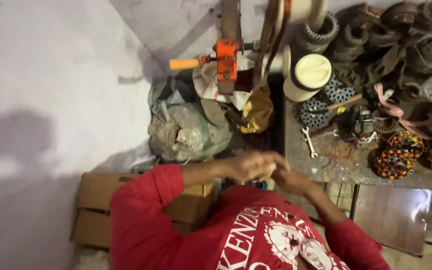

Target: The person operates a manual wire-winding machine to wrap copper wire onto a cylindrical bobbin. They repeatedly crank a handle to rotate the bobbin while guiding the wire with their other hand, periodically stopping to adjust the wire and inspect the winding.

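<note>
The two hands meet in front of the chest, over the near edge of the worktop (326, 167). The left hand (250, 166) lies over the right hand (288, 179), both curled and touching, and the motion blurs them. Whether the fingers pinch anything cannot be told; nothing held between them shows. Both arms wear red sleeves, pushed up the forearms, and the red shirt (256, 235) carries white print.

Just below the hands a small blue round thing (259, 185) peeps out, mostly hidden. Nearest on the worktop lies a silver spanner (309, 142), flat, to the right of the hands. Further right sit copper-wound motor stators (394, 162), orange and dark, close together. Behind them stand a cream cylinder (308, 76), a wooden-handled tool (343, 102) and a heap of dark metal motor parts (376, 35).

Beyond the hands an orange winding device (226, 59) with an orange handle (185, 64) is fixed to an upright. On the floor under it lie bulging sacks (188, 131), and a cardboard box (96, 210) sits by the left elbow.
</note>
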